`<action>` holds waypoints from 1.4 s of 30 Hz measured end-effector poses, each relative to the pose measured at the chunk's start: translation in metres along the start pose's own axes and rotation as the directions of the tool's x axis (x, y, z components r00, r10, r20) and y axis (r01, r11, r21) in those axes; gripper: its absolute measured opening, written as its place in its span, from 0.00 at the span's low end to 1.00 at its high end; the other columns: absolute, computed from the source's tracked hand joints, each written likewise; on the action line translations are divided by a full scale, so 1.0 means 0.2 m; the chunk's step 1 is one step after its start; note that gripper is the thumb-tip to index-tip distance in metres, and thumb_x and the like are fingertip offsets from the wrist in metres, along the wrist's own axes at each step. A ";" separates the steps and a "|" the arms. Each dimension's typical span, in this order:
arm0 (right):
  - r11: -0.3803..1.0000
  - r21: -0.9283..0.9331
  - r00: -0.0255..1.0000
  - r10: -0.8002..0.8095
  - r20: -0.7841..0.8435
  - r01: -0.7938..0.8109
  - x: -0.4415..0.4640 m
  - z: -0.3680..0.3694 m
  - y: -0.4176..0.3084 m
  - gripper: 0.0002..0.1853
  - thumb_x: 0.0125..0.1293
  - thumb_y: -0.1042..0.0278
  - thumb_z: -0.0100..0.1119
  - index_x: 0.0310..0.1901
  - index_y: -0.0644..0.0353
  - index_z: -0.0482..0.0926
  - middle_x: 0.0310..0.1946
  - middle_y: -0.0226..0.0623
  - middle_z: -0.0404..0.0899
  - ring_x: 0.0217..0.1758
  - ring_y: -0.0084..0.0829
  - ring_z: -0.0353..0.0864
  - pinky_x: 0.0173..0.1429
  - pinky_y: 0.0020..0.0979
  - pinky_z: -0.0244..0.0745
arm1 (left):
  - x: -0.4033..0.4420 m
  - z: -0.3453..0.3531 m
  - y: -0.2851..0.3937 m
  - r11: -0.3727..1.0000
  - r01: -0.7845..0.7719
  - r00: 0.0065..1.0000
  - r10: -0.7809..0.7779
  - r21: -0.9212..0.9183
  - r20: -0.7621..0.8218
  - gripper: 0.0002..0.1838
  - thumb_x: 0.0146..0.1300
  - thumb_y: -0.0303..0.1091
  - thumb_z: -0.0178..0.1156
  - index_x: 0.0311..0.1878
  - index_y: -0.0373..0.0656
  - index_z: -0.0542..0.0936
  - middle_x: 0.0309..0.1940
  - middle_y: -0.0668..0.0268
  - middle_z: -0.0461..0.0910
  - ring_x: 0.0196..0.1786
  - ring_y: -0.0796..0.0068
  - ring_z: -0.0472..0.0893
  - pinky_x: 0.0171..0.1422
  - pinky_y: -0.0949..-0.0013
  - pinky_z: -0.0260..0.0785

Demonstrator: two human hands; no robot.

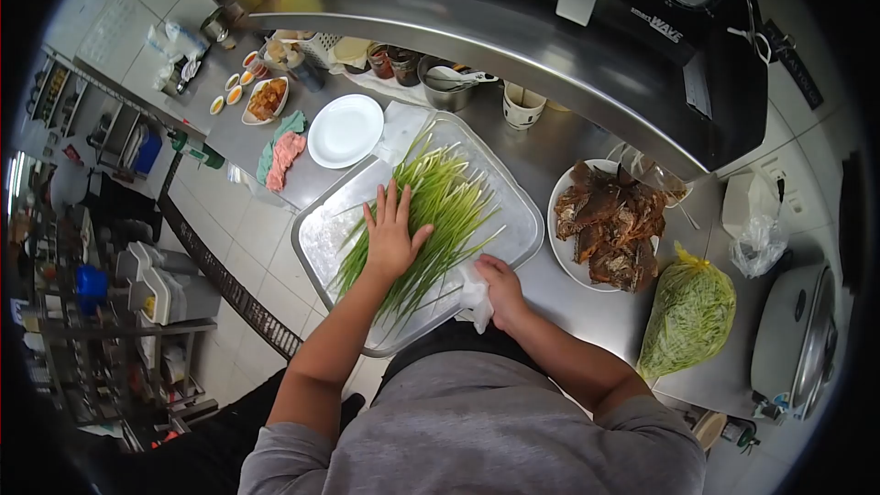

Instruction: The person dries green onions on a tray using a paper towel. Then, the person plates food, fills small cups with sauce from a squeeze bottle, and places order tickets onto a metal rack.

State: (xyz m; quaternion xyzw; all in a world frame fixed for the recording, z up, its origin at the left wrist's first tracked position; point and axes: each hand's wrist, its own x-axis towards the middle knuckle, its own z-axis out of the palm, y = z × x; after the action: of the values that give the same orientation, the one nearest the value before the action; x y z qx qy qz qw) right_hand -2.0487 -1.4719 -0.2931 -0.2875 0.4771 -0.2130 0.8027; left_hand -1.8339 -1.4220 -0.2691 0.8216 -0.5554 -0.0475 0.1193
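Observation:
A heap of long green chives (440,211), pale at the root ends, lies across a metal tray (522,225) at the counter's front edge. My left hand (392,236) rests flat on the chives with its fingers spread. At the tray's right front side, my right hand (500,291) is closed around a crumpled white paper towel (476,298). Another white sheet (401,131) lies at the tray's far corner, by a white plate (346,131).
Right of the tray stand a plate of browned fish pieces (610,229), a bag of shredded greens (689,312) and a rice cooker (797,330). Pink and green cloths (285,154) and a bowl of orange food (266,101) sit left. A microwave (642,27) overhangs the back.

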 end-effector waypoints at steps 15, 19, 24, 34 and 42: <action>-0.083 -0.792 0.743 -0.298 0.599 0.604 0.16 0.03 -0.23 0.24 0.59 0.66 0.56 0.59 0.55 0.73 0.69 0.51 0.59 0.50 0.48 0.81 0.52 0.43 0.76 | 0.07 0.04 -0.09 0.987 0.163 0.985 -0.163 -0.003 -0.049 0.46 0.62 0.63 0.52 0.75 0.46 0.51 0.77 0.51 0.42 0.78 0.48 0.38 0.74 0.34 0.28; 0.005 -0.747 0.582 -0.630 0.514 0.665 0.23 0.00 -0.31 0.17 0.60 0.70 0.53 0.52 0.52 0.80 0.53 0.44 0.78 0.47 0.44 0.81 0.50 0.42 0.76 | -0.01 0.04 0.05 0.999 -0.007 0.988 -0.001 0.048 0.157 0.49 0.60 0.64 0.54 0.75 0.43 0.50 0.77 0.51 0.40 0.78 0.48 0.38 0.74 0.34 0.27; -0.079 -0.851 0.641 -0.623 0.448 0.519 0.48 0.24 -0.69 0.13 0.58 0.67 0.55 0.44 0.53 0.83 0.39 0.42 0.83 0.38 0.45 0.82 0.45 0.44 0.76 | -0.06 0.11 0.07 0.995 -0.028 0.995 0.018 0.095 0.100 0.55 0.55 0.69 0.56 0.75 0.39 0.50 0.77 0.51 0.41 0.78 0.48 0.38 0.74 0.34 0.28; -0.105 -0.688 0.663 -0.198 0.722 0.718 1.01 0.39 -0.76 0.10 0.49 0.69 0.64 0.35 0.51 0.86 0.35 0.39 0.84 0.42 0.43 0.83 0.47 0.40 0.77 | -0.06 0.11 0.06 0.995 -0.025 0.998 0.019 0.094 0.063 0.57 0.53 0.71 0.55 0.74 0.35 0.51 0.77 0.52 0.43 0.78 0.49 0.39 0.74 0.34 0.29; -0.375 -0.640 0.657 -0.098 0.747 0.671 1.03 0.37 -0.72 0.06 0.49 0.70 0.62 0.31 0.56 0.85 0.34 0.43 0.83 0.39 0.45 0.83 0.44 0.42 0.77 | -0.05 0.10 0.06 0.997 -0.012 0.998 0.006 0.080 0.065 0.56 0.54 0.71 0.55 0.74 0.38 0.52 0.76 0.52 0.43 0.79 0.51 0.40 0.74 0.34 0.29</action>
State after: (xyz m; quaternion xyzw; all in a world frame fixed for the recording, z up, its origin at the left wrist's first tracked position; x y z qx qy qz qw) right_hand -1.8986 -1.6860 -0.3020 -0.9637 0.1489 0.0043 0.2213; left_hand -1.8527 -1.4190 -0.2859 0.8213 -0.5641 -0.0512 0.0683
